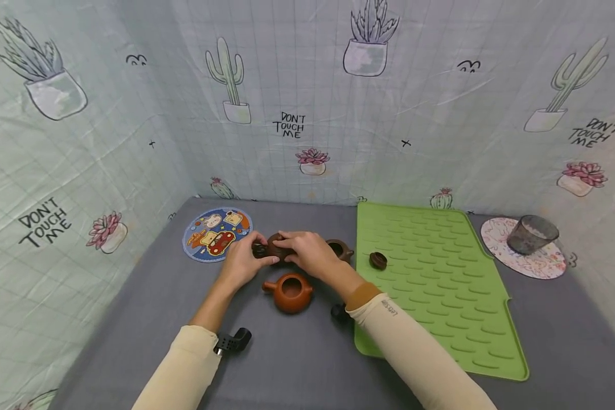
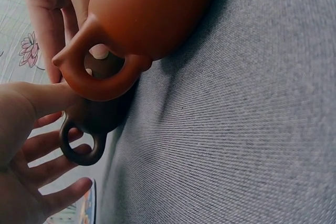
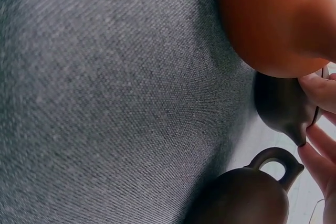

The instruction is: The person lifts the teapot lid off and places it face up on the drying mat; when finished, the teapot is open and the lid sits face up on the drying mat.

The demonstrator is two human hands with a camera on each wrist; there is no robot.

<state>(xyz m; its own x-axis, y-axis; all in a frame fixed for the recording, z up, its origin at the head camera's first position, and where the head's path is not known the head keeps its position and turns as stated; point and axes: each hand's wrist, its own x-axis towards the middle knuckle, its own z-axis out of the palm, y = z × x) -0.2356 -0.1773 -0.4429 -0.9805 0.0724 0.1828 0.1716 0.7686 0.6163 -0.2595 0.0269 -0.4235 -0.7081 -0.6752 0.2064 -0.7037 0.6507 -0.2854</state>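
Note:
A dark brown teapot (image 1: 275,249) stands on the grey cloth between both hands. My left hand (image 1: 242,262) holds it at the handle side; in the left wrist view the thumb lies along its body and the other fingers spread behind the looped handle (image 2: 84,157). From the spout side my right hand (image 1: 310,250) grips it, thumb on the body (image 3: 281,100) and fingers by the spout and rim. Nearer to me sits an orange-brown teapot (image 1: 290,303), lidless, its handle pointing left. A second dark teapot (image 1: 342,251), also uncovered, stands right of the right hand, partly hidden.
A small brown lid (image 1: 378,261) lies on a green ridged mat (image 1: 441,307) at the right. Beyond it, a smoky cup (image 1: 533,234) stands on a pink patterned round mat (image 1: 497,233). A blue cartoon mat (image 1: 195,239) lies at the back left. Printed cloth walls enclose the table.

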